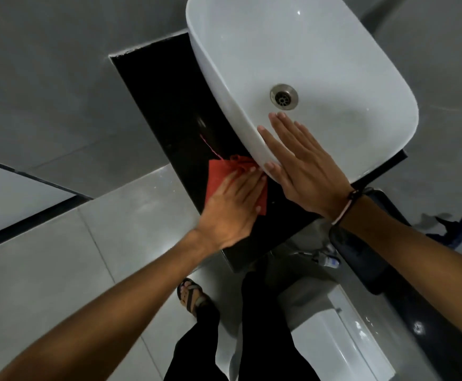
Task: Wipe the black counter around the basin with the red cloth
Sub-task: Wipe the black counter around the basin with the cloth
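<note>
A white oval basin (pixel 320 50) with a metal drain (pixel 284 96) stands on a narrow black counter (pixel 158 86). The red cloth (pixel 217 178) lies flat on the counter just left of the basin's near end, with a loose red thread trailing away from it. My left hand (pixel 234 204) presses flat on the cloth, fingers pointing at the basin's side. My right hand (pixel 304 163) rests flat with spread fingers on the basin's near rim, holding nothing. A dark band circles its wrist.
Grey wall tiles (pixel 59 78) border the counter on the left. Pale floor tiles (pixel 59 270) lie below, with my sandalled foot (pixel 192 295) on them. A dark object (pixel 361 259) and a white fixture (pixel 348 339) are at lower right.
</note>
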